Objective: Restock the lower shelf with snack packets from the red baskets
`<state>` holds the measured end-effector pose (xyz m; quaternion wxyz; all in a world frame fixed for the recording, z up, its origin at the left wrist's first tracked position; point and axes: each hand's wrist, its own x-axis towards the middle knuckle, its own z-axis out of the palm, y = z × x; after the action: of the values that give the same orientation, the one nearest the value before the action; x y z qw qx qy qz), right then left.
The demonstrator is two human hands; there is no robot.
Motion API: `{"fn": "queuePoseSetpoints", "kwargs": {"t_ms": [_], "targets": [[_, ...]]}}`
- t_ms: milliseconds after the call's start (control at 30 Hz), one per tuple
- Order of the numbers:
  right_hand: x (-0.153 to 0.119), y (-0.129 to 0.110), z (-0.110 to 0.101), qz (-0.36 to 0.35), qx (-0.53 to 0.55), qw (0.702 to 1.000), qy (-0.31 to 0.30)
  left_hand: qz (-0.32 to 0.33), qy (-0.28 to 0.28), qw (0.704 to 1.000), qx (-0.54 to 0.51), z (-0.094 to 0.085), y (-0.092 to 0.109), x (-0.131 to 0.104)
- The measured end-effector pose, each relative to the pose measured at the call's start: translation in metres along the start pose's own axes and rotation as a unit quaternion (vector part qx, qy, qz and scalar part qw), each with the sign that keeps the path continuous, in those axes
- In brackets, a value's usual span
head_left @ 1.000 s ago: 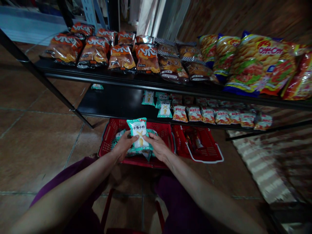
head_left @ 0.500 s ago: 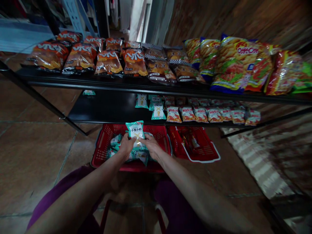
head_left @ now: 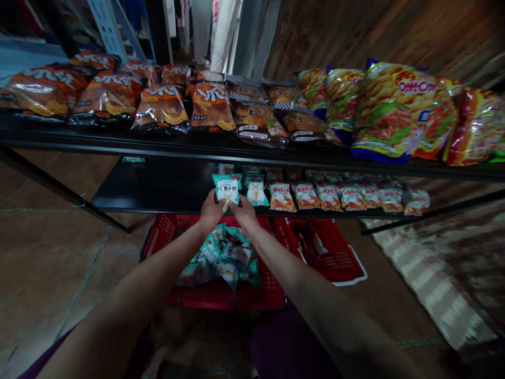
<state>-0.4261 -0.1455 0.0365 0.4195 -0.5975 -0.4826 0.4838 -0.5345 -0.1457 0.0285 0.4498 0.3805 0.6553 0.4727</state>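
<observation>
Between them, my left hand (head_left: 212,207) and my right hand (head_left: 243,211) grip a small green-and-white snack bag (head_left: 228,189) by its lower sides, thumbs on its front. The bag is upright at the front edge of the lower black shelf (head_left: 158,184). Just right of it stands a matching green-and-white bag (head_left: 255,190), with others partly hidden behind. Below my hands, a red shopping basket (head_left: 158,231) holds a heap of the same green bags (head_left: 226,252). Whether the held bag rests on the shelf I cannot tell.
Orange-and-white snack bags (head_left: 307,196) line the lower shelf to the right. Above, the upper shelf (head_left: 189,145) carries large orange chip bags (head_left: 161,105), brown bags (head_left: 260,118) and yellow-blue bags (head_left: 394,110). A second red basket (head_left: 343,258) with a white handle stands at right.
Both hands have moved forward and up from over the basket to the lower shelf's edge, carrying the snack bag. The heap in the basket is now uncovered. The view has shifted closer to the shelves.
</observation>
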Motion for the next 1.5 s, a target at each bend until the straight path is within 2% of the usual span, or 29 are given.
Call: {"fn": "queuePoseSetpoints", "kwargs": {"t_ms": [100, 233, 400, 700, 867, 1167, 1333, 1500], "targets": [[0.022, 0.001, 0.004, -0.006, -0.069, 0.996, 0.052, 0.010, 0.017, 0.998, 0.065, 0.010, 0.003, 0.022], [0.047, 0.008, 0.005, -0.029, -0.120, 0.990, 0.070, 0.026, 0.021, 0.993, 0.117, 0.020, 0.005, 0.040], [0.065, 0.012, 0.005, -0.046, -0.168, 0.982, 0.077, 0.024, 0.031, 0.987, 0.154, 0.030, 0.006, 0.050], [0.068, 0.010, 0.010, -0.041, -0.241, 0.967, 0.070, 0.020, 0.034, 0.979, 0.202, 0.029, 0.009, 0.052], [0.073, 0.015, 0.012, -0.074, -0.270, 0.956, 0.082, 0.025, 0.032, 0.976, 0.216, 0.029, 0.008, 0.055], [0.078, 0.020, 0.014, -0.092, -0.275, 0.953, 0.087, 0.030, 0.021, 0.968, 0.250, 0.029, 0.006, 0.057], [0.080, 0.022, 0.014, -0.083, -0.260, 0.958, 0.083, 0.043, 0.034, 0.954, 0.295, 0.027, 0.005, 0.058], [0.079, 0.024, 0.013, -0.093, -0.247, 0.962, 0.074, 0.058, 0.044, 0.956, 0.283, 0.025, -0.001, 0.066]]}}
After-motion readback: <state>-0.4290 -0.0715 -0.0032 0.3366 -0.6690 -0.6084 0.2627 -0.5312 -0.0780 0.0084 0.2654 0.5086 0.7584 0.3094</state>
